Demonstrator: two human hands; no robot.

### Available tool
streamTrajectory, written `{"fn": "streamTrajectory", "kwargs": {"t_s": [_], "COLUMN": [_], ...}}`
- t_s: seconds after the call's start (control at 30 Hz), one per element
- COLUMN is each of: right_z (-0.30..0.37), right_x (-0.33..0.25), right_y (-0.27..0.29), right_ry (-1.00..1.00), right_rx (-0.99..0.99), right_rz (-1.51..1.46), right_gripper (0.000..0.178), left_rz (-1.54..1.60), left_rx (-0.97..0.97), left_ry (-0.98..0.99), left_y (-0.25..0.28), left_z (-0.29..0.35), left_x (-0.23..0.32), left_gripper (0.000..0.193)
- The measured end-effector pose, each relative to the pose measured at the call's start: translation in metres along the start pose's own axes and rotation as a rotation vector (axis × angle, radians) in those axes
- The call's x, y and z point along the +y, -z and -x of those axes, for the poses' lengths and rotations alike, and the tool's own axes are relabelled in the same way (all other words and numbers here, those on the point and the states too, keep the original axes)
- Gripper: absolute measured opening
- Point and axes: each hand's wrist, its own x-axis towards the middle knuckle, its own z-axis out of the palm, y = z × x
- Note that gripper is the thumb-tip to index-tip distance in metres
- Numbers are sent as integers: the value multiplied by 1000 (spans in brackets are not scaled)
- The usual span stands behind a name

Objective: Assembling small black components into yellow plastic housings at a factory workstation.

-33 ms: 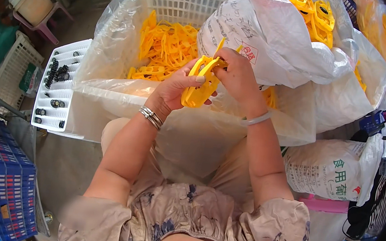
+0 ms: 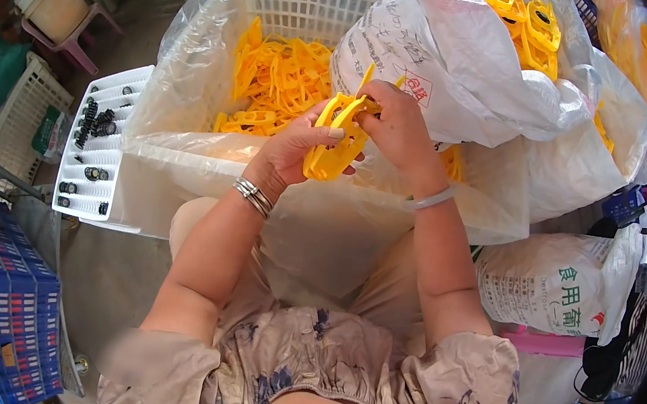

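My left hand (image 2: 296, 145) is closed around the lower part of a yellow plastic frame piece (image 2: 325, 163), its thumb lying across the near side. With bent fingers, my right hand (image 2: 400, 128) grips the piece's upper end. What lies between those right fingertips is hidden. Thin yellow prongs stick up past the knuckles. Both hands are above the near edge of a white lattice crate (image 2: 308, 12) lined with clear plastic, where loose yellow plastic pieces (image 2: 286, 66) are heaped.
A white ribbed tray (image 2: 120, 163) with black coil springs (image 2: 88, 124) sits left of the crate. At the right, a white woven sack (image 2: 463, 73) holds yellow parts with black centres (image 2: 541, 26). Another printed sack (image 2: 541, 284) lies lower right. Blue crates (image 2: 5, 291) stand at left.
A thin yellow prong by the right fingers has shifted slightly left. Both hands keep their hold on the yellow piece in almost the same place.
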Motion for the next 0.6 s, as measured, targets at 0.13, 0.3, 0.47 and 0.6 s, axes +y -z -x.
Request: {"fn": "streamTrajectory", "kwargs": {"t_s": [0.13,0.3,0.47,0.6], "right_z": [1,-1,-1,-1], "right_x": [3,-2,-5,-3], "right_y": [-1,-6,-6,-8], "right_ry": [44,-101,-192,-261], "right_rx": [-35,115,203,222], "right_rz": [12,-342,-712,-991], "right_gripper": [27,39,25,19], "left_rz": [31,81,103,176], "left_rx": [-48,13,-7,-19], "left_ry": [-6,-47,-115,-166], "left_y": [-2,2,-6,-4], "left_z": [0,-2,-1,-1], "left_x": [-2,-3,2,0], "left_gripper": [59,60,58,60]}}
